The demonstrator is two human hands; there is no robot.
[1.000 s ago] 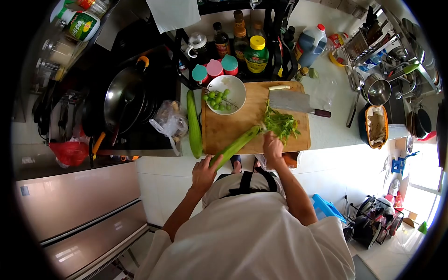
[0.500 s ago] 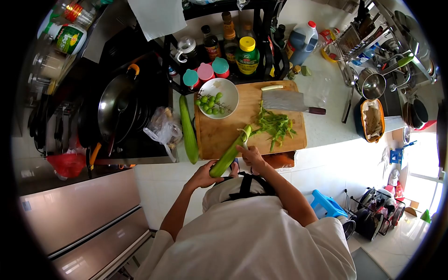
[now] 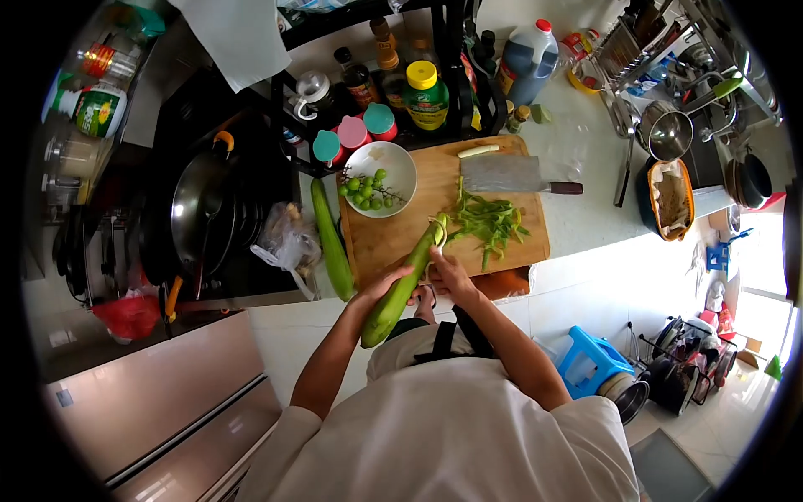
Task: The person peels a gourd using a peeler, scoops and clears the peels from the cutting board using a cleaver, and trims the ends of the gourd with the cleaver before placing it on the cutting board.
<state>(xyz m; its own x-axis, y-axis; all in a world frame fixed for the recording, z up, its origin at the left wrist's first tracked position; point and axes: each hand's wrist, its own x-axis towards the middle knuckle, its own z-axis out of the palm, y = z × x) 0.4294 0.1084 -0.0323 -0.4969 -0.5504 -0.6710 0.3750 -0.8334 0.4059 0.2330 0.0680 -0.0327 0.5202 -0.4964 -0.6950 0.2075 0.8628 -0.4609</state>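
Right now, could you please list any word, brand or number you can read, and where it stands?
None reads for certain.
Green-labelled container: lettering too blurred.
Clear jar: red label blurred.
Yellow-capped bottle: label too small.
Dark bottle: label too small.
Jug: label blurred.

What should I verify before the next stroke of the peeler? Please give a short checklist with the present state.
1. Left hand supports the long green vegetable: ok.
2. Right hand holds the peeler near its far end: ok.
3. Peeler blade flat on the skin: cannot tell, too small.
4. Cleaver apart from both hands: ok, lying farther back.
5. Cutting board free of peelings: not ok, a heap lies there.
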